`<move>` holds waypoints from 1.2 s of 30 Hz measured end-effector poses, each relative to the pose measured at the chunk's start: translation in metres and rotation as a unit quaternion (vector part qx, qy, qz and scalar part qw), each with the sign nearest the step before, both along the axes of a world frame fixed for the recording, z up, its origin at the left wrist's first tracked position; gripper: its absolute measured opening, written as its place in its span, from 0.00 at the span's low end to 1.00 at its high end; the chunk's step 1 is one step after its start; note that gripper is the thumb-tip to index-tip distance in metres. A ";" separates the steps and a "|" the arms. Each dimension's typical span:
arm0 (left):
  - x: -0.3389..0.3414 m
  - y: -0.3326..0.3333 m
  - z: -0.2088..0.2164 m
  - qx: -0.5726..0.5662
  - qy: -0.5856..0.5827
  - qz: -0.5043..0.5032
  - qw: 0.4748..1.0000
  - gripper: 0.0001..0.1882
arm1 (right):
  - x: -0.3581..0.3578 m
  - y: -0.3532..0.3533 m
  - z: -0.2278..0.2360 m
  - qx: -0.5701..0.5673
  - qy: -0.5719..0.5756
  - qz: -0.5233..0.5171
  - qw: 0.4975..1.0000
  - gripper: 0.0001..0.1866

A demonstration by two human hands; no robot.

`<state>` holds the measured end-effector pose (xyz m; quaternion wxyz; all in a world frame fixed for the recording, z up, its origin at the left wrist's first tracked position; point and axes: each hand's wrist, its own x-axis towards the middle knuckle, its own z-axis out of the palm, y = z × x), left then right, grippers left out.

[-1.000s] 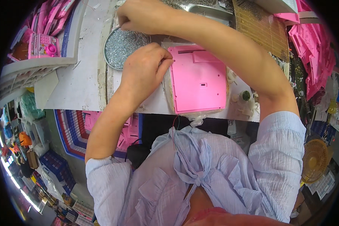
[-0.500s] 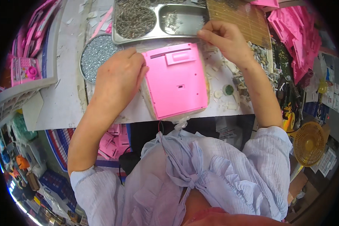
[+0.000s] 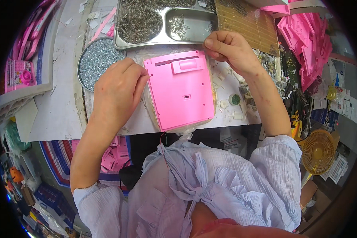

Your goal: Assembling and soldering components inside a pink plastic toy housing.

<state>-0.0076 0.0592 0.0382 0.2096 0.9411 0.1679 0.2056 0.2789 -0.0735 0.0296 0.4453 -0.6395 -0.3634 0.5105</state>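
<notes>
In front of me a flat pink plastic casing (image 3: pixel 182 95) lies on a clear plastic-wrapped pad (image 3: pixel 211 119). It has a long slot near its far edge, a raised block and several small holes. My left hand (image 3: pixel 119 89) is closed at the casing's far left edge, its fingertips by a hole there; whatever they pinch is hidden. Just beyond the far right corner my right hand (image 3: pixel 236 51) is closed, thumb against index finger, close to the metal tray (image 3: pixel 166 43). Anything in that pinch is too small to make out. Thin wires (image 3: pixel 161 139) hang from the casing's near edge.
The tray's compartments hold small springs (image 3: pixel 141 25). Left of it stands a round dish of small screws (image 3: pixel 97 59). Small parts and a green-filled cap (image 3: pixel 235 99) lie right of the casing. Pink parts (image 3: pixel 307 43) pile up at far right; a crate (image 3: pixel 47 89) stands left.
The view has shifted, so the scene sits slightly lower and further left. My right hand has come down a little toward the casing's corner. My left hand stays at the left edge.
</notes>
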 end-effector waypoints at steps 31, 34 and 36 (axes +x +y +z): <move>-0.012 0.001 0.000 -0.036 -0.010 0.015 0.999 0.05 | 0.013 0.032 0.023 0.173 -0.481 0.305 0.803 0.07; -0.014 0.003 0.001 -0.035 -0.006 0.016 0.999 0.05 | 0.011 0.036 0.030 0.145 -0.482 0.322 0.802 0.07; -0.015 0.003 0.002 -0.037 -0.004 0.019 0.999 0.04 | 0.011 0.039 0.034 0.123 -0.475 0.336 0.804 0.07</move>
